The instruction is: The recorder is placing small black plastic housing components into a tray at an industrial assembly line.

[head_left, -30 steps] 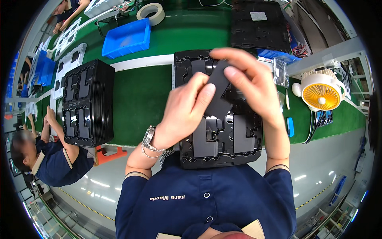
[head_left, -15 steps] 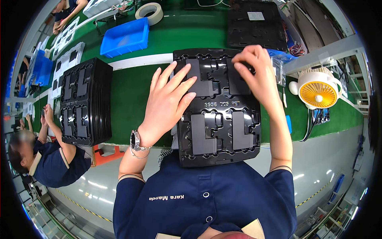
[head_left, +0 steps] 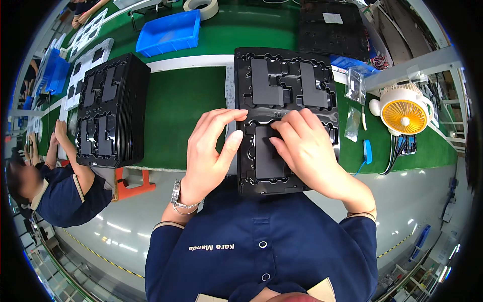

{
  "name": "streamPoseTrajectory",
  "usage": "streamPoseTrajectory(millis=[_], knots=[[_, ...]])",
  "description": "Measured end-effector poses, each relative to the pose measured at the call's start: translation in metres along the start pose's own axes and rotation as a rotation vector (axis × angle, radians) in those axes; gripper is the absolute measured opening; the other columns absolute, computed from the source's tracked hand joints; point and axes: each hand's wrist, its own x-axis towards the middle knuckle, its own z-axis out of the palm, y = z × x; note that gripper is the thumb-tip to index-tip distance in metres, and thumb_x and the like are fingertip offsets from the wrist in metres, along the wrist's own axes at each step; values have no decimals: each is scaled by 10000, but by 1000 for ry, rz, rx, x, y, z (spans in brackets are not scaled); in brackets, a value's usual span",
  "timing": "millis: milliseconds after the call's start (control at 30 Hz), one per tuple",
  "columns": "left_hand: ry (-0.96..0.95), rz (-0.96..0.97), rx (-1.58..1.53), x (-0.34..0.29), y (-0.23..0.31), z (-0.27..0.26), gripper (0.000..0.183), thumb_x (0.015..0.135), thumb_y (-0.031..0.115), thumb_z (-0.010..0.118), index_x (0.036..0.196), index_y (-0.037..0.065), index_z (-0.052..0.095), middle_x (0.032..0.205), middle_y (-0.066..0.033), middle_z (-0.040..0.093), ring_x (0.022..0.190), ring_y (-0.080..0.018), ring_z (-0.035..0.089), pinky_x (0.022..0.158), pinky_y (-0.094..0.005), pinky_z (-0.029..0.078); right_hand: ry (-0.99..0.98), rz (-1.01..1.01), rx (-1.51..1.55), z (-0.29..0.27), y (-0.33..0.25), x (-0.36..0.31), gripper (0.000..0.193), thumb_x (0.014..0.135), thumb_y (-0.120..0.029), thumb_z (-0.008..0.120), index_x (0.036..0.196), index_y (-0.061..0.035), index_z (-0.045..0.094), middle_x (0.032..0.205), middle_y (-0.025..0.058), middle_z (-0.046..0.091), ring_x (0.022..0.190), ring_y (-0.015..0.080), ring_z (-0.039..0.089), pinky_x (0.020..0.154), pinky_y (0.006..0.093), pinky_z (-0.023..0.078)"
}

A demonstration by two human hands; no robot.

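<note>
A glossy black moulded tray [head_left: 246,187] lies in front of me, with several flat dark-grey L-shaped pieces in its recesses. My left hand [head_left: 210,146] is open at the tray's left edge, thumb apart from the fingers, index fingertip on the rim. Over the tray's near half, my right hand [head_left: 309,146] has its fingers bent, thumb and index drawn close together at the upper end of the near-left L-shaped piece [head_left: 267,160]. Anything thin between those fingertips is too small to make out. The near-right recess is mostly hidden under this hand.
To the left stands a tall stack of similar black trays [head_left: 133,110]. A blue bin [head_left: 168,34] and a tape roll [head_left: 204,9] lie farther back. On the right are a white-and-yellow fan [head_left: 404,113], clear plastic bags [head_left: 355,85] and a black case [head_left: 332,38]. A co-worker [head_left: 70,194] sits at far left.
Both hands have come nearer to me, from the tray's far half to its middle and near half. My right hand has left the far-right piece for the near-left one. The view has shifted slightly.
</note>
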Motion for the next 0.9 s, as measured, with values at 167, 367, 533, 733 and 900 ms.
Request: streamPoseTrajectory(millis=[167, 367, 533, 733, 900], knots=[[3, -20, -11, -8, 8, 11, 329, 890, 167, 606, 1185, 22, 585, 1078, -101, 638, 1002, -223, 592, 801, -323, 455, -37, 88, 57, 8, -2, 0, 283, 763, -94, 718, 988, -4, 571, 942, 127, 541, 887, 308, 518, 786, 397, 441], [-142, -102, -18, -11, 32, 13, 410, 838, 259, 705, 1156, 37, 572, 972, -98, 624, 845, -232, 612, 724, -350, 481, -93, 377, 880, -18, -5, 1, 210, 853, -83, 700, 916, -25, 509, 710, 54, 572, 655, 120, 560, 593, 287, 437], [-232, -246, -406, -19, 41, 20, 272, 879, 219, 679, 1034, 11, 596, 836, -56, 613, 736, -130, 588, 681, -284, 488, 240, 373, 1109, -19, -19, -6, 157, 886, -72, 666, 980, -11, 556, 772, 11, 581, 722, 75, 568, 674, 234, 463], [-161, -294, -665, -21, 43, 25, 243, 897, 210, 652, 1025, 14, 586, 899, -11, 604, 822, -84, 561, 746, -260, 476, 225, 390, 1285, -5, -23, -30, 97, 922, -70, 618, 948, 17, 584, 925, 28, 554, 858, 96, 574, 788, 257, 473], [-177, -271, -673, -21, 44, 32, 298, 906, 230, 637, 1081, -3, 576, 943, -27, 612, 855, -98, 565, 772, -274, 481, 253, 394, 1377, -3, -27, -32, 87, 931, -61, 603, 928, 23, 580, 940, 31, 552, 845, 97, 570, 776, 255, 474]])
